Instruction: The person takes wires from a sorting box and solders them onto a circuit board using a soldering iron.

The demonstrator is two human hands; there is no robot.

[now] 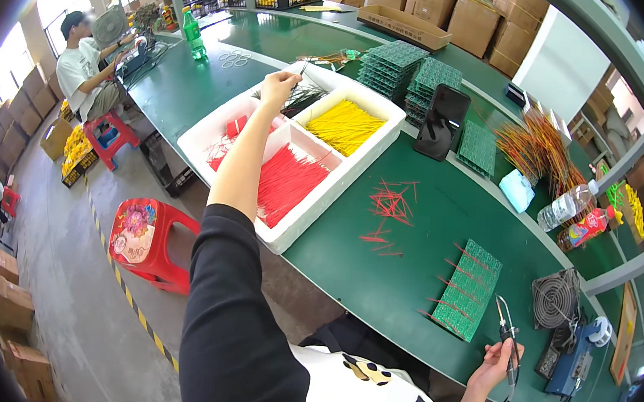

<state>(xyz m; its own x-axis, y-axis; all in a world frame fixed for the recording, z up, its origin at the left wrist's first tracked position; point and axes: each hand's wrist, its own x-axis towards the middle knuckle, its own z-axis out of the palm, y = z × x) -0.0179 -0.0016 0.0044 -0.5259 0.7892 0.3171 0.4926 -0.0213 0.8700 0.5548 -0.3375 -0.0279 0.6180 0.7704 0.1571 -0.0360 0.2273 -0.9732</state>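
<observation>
My left hand (276, 90) is raised over the far part of a white foam box (288, 240), its fingers pinched on a thin dark thing too small to name. Just beside it lie black wires (300, 99) in one compartment. Other compartments hold yellow wires (346, 126) and red wires (290, 183). At the lower right, my right hand (495, 363) grips a soldering iron (509, 336), its tip pointing up and away. Left of that tip lies a green circuit board panel (476, 279) with several red wires standing out from its left side.
Loose red wires (392, 204) lie mid-table. Behind them are a black phone (442, 120) and stacked green boards (392, 63). A small fan (555, 298) and a blue soldering station (571, 372) stand right; bottles (567, 205) beyond. A red stool (151, 243) and a seated person (88, 73) are left.
</observation>
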